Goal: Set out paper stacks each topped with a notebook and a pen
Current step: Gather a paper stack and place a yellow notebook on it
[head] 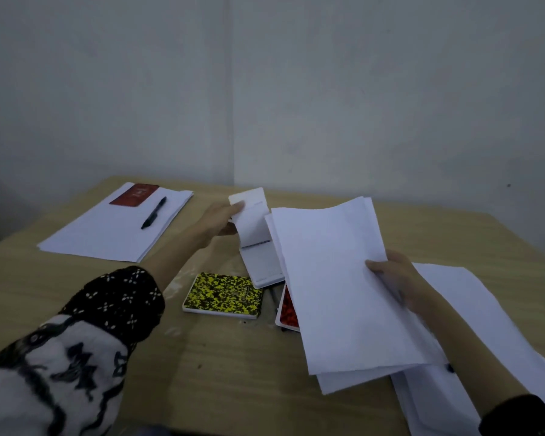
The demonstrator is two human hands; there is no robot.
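At the far left of the table lies a paper stack (107,234) with a red notebook (134,195) and a black pen (154,212) on top. My left hand (218,219) grips the lifted pages of a white spiral notebook (258,243) at the table's middle. My right hand (394,278) holds a sheaf of white paper (337,278) raised above the table. A yellow-and-black notebook (222,295) lies in front. A red-patterned notebook (287,311) and a dark pen (273,298) are partly hidden under the sheaf.
More loose white sheets (472,341) lie at the right, under my right forearm. The wooden table (217,372) stands in a corner, with grey walls right behind its far edges.
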